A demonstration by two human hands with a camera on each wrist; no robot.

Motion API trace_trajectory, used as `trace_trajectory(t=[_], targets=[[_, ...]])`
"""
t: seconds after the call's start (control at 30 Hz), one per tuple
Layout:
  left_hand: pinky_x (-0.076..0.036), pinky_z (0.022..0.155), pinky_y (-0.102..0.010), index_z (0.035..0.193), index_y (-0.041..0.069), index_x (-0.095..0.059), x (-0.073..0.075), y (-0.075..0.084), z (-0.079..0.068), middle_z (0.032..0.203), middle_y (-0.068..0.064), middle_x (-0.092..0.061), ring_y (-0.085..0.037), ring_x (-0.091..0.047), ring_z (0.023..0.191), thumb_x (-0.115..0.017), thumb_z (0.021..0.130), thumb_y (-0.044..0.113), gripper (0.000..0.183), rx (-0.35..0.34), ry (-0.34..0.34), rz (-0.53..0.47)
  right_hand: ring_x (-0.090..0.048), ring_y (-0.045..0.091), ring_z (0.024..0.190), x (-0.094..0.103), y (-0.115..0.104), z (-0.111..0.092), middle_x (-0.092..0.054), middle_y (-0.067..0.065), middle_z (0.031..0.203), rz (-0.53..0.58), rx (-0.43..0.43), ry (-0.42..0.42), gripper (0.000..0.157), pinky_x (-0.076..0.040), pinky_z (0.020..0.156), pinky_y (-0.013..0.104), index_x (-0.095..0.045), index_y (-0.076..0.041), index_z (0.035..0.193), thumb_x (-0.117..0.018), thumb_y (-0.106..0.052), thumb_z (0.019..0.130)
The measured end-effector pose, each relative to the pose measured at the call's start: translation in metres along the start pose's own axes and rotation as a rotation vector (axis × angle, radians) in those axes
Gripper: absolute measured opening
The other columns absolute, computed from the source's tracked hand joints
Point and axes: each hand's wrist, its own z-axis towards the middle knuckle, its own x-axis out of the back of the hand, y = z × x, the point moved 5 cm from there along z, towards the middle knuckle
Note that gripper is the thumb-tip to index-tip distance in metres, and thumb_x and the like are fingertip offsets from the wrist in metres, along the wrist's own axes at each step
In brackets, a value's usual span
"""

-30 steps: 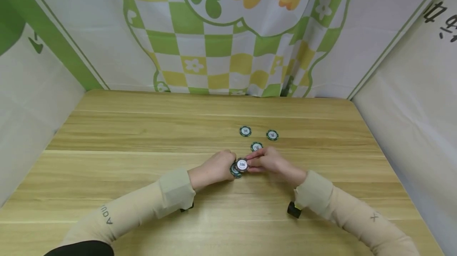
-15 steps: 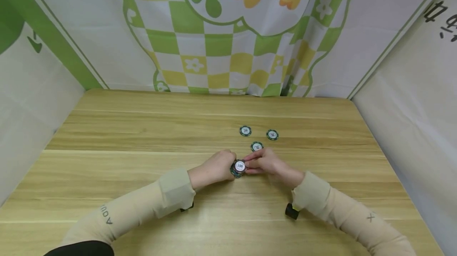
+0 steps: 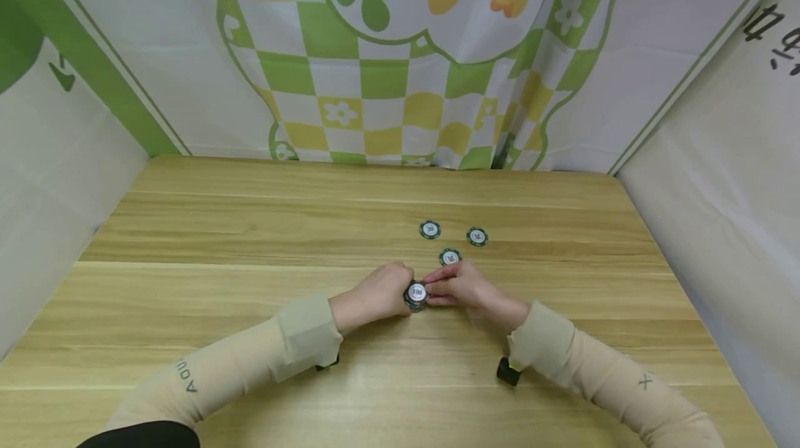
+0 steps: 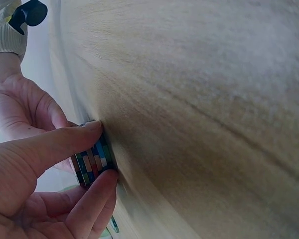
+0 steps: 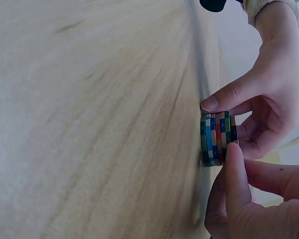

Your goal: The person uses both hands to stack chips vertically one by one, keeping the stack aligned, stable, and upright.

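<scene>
The left hand (image 3: pixel 380 290) grips the upright stack (image 5: pixel 215 137); the right hand (image 3: pixel 470 288) pinches the top chip (image 3: pixel 417 292) at its nine o'clock.

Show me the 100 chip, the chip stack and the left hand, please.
100 chip (image 3: pixel 417 292): head view, its white centre.
Chip stack (image 5: pixel 217 139): right wrist view, its side.
Left hand (image 3: pixel 378 289): head view, back of the hand.
</scene>
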Motion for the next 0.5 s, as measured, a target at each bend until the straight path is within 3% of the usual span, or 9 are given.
trace_trajectory(t=[0.5], targets=[[-0.043, 0.059, -0.027, 0.076, 0.005, -0.058, 0.0003, -0.0008, 0.0004, 0.072, -0.002, -0.051, -0.014, -0.048, 0.065, -0.078, 0.063, 0.01, 0.024, 0.019, -0.043, -0.027, -0.064, 0.015, 0.073, -0.0029, -0.0002, -0.0005, -0.063, 0.02, 0.092, -0.059, 0.018, 0.04, 0.02, -0.053, 0.07, 0.028, -0.058, 0.016, 0.102, -0.058, 0.008, 0.083]])
